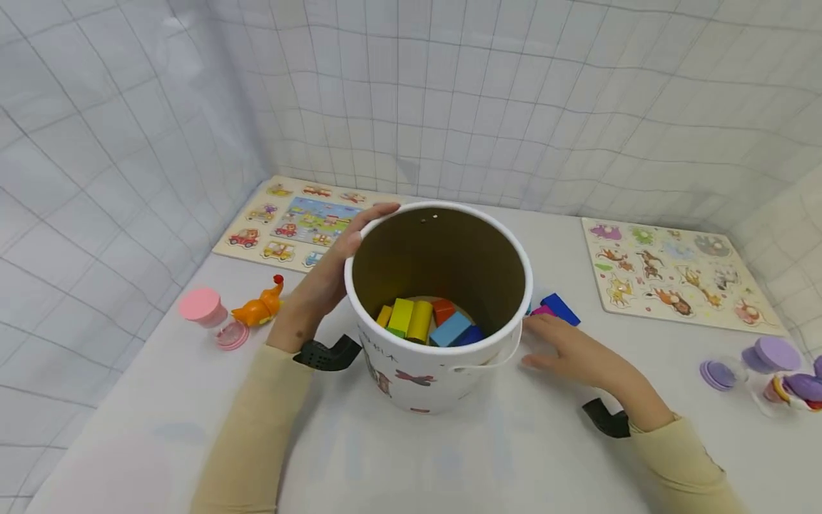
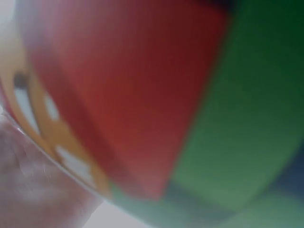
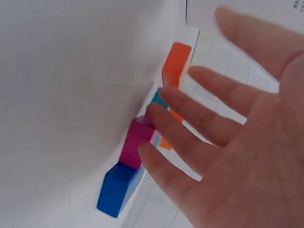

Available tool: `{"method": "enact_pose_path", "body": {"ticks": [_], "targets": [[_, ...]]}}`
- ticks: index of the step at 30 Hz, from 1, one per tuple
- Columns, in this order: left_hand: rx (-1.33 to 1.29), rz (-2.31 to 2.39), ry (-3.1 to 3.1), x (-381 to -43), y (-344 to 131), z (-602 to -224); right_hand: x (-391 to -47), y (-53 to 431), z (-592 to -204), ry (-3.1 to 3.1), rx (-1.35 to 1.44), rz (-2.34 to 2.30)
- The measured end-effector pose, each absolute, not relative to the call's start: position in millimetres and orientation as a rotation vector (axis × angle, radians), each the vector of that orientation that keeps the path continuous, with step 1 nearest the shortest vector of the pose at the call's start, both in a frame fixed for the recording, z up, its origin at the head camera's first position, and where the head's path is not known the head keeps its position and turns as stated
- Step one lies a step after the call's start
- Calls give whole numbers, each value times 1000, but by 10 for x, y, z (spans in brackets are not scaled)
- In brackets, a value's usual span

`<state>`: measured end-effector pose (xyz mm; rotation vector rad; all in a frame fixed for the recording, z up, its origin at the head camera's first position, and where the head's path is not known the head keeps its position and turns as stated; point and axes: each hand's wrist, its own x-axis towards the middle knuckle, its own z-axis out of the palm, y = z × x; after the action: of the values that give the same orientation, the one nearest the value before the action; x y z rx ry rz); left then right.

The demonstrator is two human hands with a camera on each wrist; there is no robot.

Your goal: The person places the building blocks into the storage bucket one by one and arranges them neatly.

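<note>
A white bucket (image 1: 420, 378) with printed pictures and a thin handle stands in the middle of the table in the head view. Coloured blocks, among them a yellow cylinder (image 1: 420, 321) and a light blue block (image 1: 451, 330), lie at its bottom. My left hand (image 1: 327, 275) rests against the bucket's left side, its fingers stretched along the rim. The bucket's blurred print (image 2: 142, 95) fills the left wrist view. Beside the bucket's right side, my right hand (image 1: 571, 353) has its fingers spread and holds nothing. Its fingertips are near a blue block (image 3: 116, 190), a magenta block (image 3: 137, 142) and an orange block (image 3: 176, 64).
Wooden picture puzzles lie at the back left (image 1: 253, 214) and back right (image 1: 674, 275). An orange animal toy (image 1: 258, 308) and a pink-lidded container (image 1: 204, 307) sit at left; a purple-lidded container (image 1: 773, 355) is at right. White gridded sheets hang around the table.
</note>
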<state>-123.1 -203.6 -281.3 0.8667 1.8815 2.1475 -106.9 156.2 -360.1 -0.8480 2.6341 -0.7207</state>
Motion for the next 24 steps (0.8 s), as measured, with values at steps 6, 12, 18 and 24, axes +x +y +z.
{"method": "enact_pose_path", "body": {"ticks": [6, 12, 18, 24], "targets": [[825, 2176, 1891, -1244, -2018, -2877, -1139, 1615, -3671, 2808, -927, -761], [834, 2194, 1875, -1227, -2009, -2867, -1275, 1806, -3644, 3073, -509, -573], [853, 2195, 1871, -1228, -2000, -2850, -1334, 1920, -3629, 2995, -337, -530], [851, 2206, 1849, -1235, -1967, -2859, -1297, 1991, -3405, 2943, -278, -957]]}}
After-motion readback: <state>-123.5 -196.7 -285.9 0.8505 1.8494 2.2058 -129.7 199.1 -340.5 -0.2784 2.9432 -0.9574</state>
